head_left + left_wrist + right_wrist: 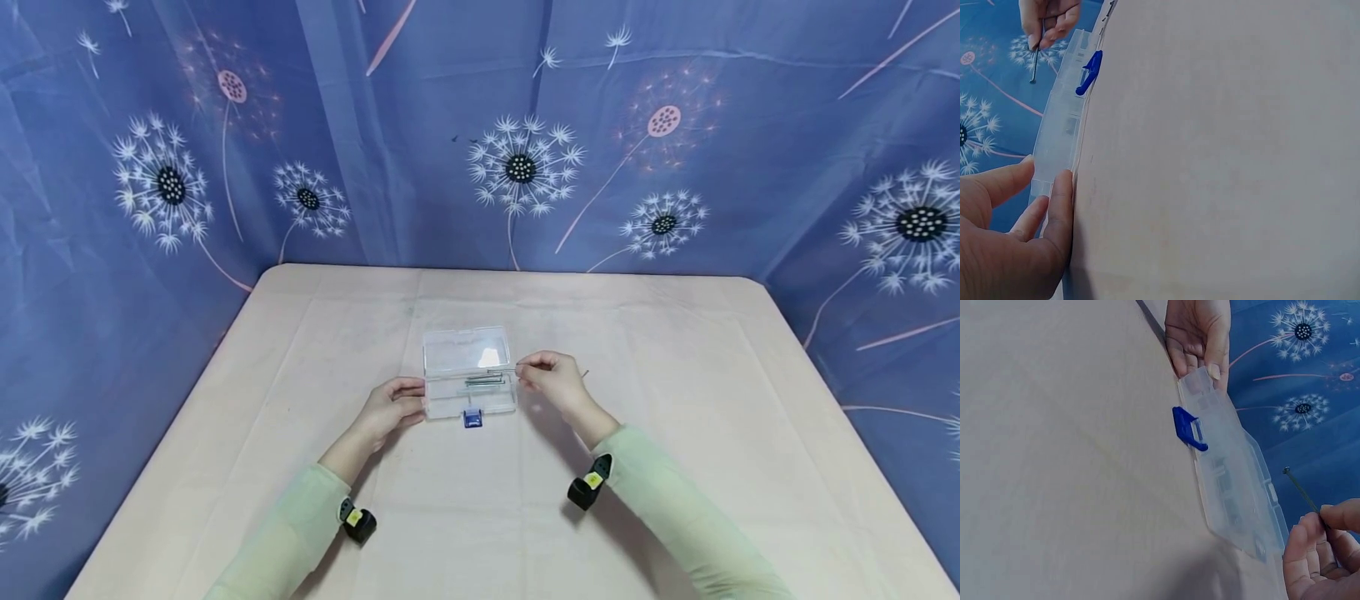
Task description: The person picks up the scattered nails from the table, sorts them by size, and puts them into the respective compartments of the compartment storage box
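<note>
A clear plastic box lies on the table with its lid raised at the back and a blue latch at the front. Several thin metal nails lie inside it. At the box's left end, my left hand grips it between thumb and fingers. My right hand pinches a long thin nail over the box's right end, its small head pointing left. Whether its shank is threaded I cannot tell. In the left wrist view the same nail hangs from the fingertips.
A pale cloth covers the table. Blue curtains with dandelion prints stand behind and at both sides. Each wrist carries a black camera on a strap, the left camera and the right camera close above the cloth.
</note>
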`<state>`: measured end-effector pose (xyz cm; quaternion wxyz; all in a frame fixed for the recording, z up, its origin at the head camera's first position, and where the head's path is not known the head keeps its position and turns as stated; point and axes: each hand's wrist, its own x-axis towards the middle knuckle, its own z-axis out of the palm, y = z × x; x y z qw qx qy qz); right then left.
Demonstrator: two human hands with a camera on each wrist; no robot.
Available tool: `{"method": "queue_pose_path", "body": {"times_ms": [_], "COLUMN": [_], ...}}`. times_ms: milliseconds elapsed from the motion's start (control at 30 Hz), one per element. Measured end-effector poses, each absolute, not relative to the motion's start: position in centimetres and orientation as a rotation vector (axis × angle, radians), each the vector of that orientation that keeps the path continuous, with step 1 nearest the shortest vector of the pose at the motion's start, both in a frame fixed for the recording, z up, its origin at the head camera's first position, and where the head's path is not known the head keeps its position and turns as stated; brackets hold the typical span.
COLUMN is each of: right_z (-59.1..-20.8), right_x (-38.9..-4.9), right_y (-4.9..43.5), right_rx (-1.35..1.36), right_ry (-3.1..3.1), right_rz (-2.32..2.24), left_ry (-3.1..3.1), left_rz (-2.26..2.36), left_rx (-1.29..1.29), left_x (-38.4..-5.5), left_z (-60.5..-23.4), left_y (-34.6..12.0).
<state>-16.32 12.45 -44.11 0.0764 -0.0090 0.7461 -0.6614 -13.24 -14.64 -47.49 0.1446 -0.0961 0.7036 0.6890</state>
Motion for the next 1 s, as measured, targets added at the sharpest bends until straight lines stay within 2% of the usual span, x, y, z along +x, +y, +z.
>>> {"method": "queue_pose_path", "body": {"times_ms": [767, 1000], "right_z": [-44.3, -43.8], "right_x": [-16.6, -16.4], "right_y": [9.9, 10.3], "right_rx": [-0.042, -0.154], "right_ry": [2.130, 2.297], "right_rz": [-1.965, -1.877], "left_ry": [2.022, 2.029], "left_rz": [1.998, 1.992], "left_rx": [-0.259, -0.271], "left_x": [-13.2, -13.1], "left_z": [-47.5, -47.4], "left_y": [-14.5, -14.6]}}
